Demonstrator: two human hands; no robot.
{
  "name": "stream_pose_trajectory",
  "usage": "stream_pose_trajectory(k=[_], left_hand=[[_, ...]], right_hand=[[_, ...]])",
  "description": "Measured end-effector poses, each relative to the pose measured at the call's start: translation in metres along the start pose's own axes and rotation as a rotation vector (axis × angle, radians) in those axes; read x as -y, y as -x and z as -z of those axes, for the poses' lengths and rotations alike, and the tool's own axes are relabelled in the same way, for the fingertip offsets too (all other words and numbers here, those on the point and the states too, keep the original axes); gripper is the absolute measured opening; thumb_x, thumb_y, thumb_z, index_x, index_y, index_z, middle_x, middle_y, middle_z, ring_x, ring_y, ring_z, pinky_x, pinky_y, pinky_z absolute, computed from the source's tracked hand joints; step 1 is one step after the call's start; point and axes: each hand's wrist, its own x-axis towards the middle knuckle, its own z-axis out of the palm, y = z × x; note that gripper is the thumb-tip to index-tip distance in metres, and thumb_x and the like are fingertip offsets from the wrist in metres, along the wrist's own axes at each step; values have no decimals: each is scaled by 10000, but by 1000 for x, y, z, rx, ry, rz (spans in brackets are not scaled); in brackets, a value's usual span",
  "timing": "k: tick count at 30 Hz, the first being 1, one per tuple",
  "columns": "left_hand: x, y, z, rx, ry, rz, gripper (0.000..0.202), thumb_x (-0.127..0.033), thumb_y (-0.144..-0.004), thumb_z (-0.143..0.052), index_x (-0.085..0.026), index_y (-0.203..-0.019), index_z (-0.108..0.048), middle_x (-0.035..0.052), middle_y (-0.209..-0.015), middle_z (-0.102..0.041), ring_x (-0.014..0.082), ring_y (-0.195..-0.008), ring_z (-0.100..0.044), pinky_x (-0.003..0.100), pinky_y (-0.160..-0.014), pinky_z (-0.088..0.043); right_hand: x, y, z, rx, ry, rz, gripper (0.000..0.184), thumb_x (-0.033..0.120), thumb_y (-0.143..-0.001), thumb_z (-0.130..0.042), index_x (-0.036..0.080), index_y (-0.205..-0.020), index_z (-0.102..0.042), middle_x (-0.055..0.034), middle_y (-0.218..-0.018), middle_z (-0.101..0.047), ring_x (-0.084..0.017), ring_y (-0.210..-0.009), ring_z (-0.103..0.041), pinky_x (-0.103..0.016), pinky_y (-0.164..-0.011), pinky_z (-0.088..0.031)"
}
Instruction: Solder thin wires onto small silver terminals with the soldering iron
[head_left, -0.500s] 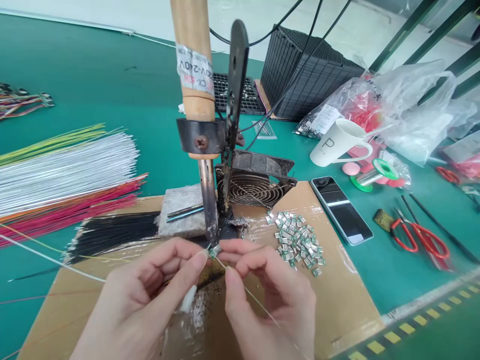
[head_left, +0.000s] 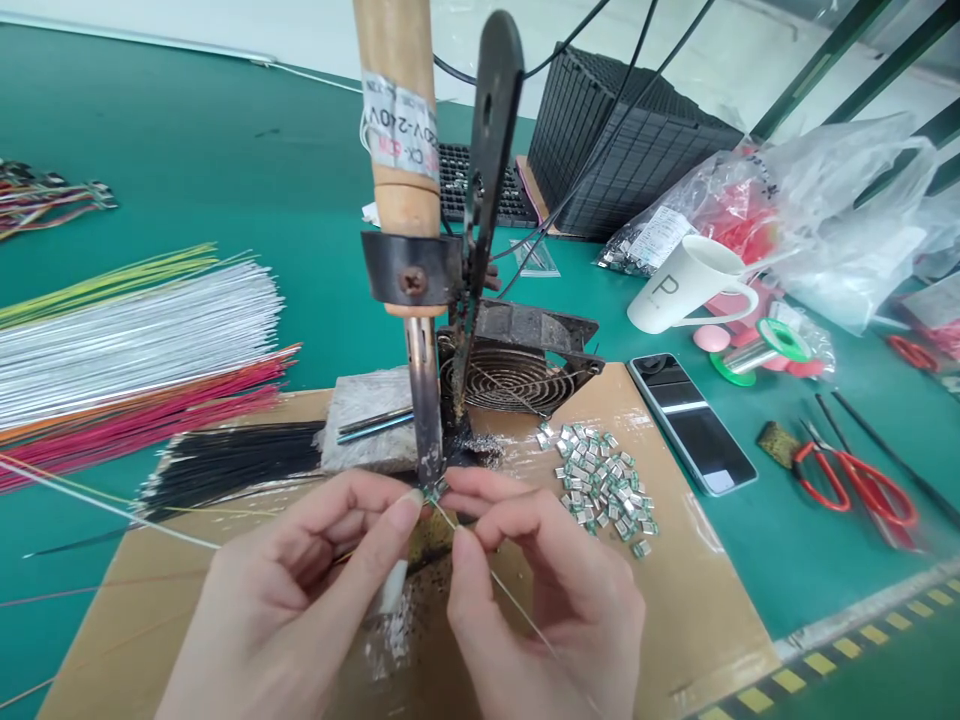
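Observation:
Thumb and finger of my left hand (head_left: 315,585) pinch a small green circuit board with a metal connector (head_left: 433,493), just under the tip of the soldering iron (head_left: 429,430). The iron has a wooden handle and is clamped upright, tip down. My right hand (head_left: 547,590) is closed on a thin pale wire (head_left: 517,603) that runs from the board down to the lower right. Its upper fingers reach the board's right side. White and yellow wires (head_left: 165,530) extend leftward from behind my left hand. The exact contact at the tip is partly hidden by my fingers.
Several loose connector boards (head_left: 606,480) lie on the cardboard (head_left: 697,620). Bundles of white wires (head_left: 135,335), red wires (head_left: 172,415) and black wires (head_left: 240,460) lie left. A fan (head_left: 521,360) stands behind the iron. Rightward are a phone (head_left: 694,425), mug (head_left: 690,285), solder spool (head_left: 757,352) and red-handled scissors (head_left: 855,480).
The whole view has shifted slightly, so things on the bench appear a little further right. Both hands keep their pinch on the board and wire near the iron's tip.

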Motion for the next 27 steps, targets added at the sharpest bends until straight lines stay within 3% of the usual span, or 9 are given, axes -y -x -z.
stream_pose_trajectory(k=[4, 8, 21, 27], left_hand=[[0, 3, -1, -25, -41, -23, 233, -507, -865, -706, -275, -853, -702, -59, -721, -680, 71, -632, -650, 60, -570, -516], [-1, 2, 0, -36, -59, -32, 225, -496, -879, -690, -273, -848, -698, -66, -645, -629, 59, -555, -602, 54, -514, -483], [-7, 3, -3, -50, -54, -11, 212, -465, -852, -716, -254, -853, -708, -40, -692, -667, 91, -591, -628, 113, -517, -515], [-4, 5, 0, -31, -60, -22, 184, -455, -867, -709, -271, -861, -700, -57, -687, -649, 69, -583, -608, 85, -538, -502]], right_hand=[[-1, -1, -1, 5, -23, 11, 214, 37, -758, -649, 250, -756, -635, 52, -1028, -816, -141, -864, -808, -212, -818, -644], [0, 0, -4, -31, -29, 26, 207, 42, -760, -650, 248, -744, -641, 58, -1006, -820, -128, -837, -809, -190, -806, -643], [3, 1, -6, -59, -52, 11, 228, 28, -763, -656, 256, -748, -658, 62, -1000, -821, -113, -821, -804, -177, -802, -641], [4, 2, -6, -72, -24, 11, 229, 41, -775, -653, 268, -752, -653, 80, -1002, -820, -107, -818, -802, -176, -795, -640]])
